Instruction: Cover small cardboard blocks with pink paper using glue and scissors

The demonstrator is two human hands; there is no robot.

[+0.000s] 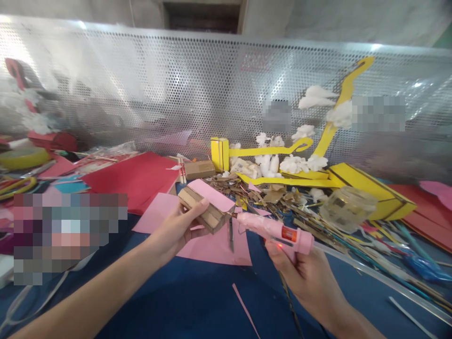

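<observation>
My left hand [180, 223] is closed around a small cardboard block [203, 212], its thumb on the near face. Pink paper [215, 194] covers the block's upper side, while the near side shows bare brown cardboard. In my right hand [307, 273] is a pink hot glue gun [268, 228] with a small red light lit. Its nozzle points left, right at the block's right end; whether it touches I cannot tell. A long clear glue stick [381, 278] runs out of the gun's back. Under the block lie a pink sheet [219, 249] and a knife-like tool [231, 235].
Red sheets [137, 176] lie at left. Cardboard scraps [261, 193], yellow paper pieces [370, 193] with white fluffy tufts, and a clear jar [348, 209] crowd the back right. A perforated metal panel [197, 94] stands behind. The gun's cord [291, 301] trails toward me across the blue tabletop [183, 301].
</observation>
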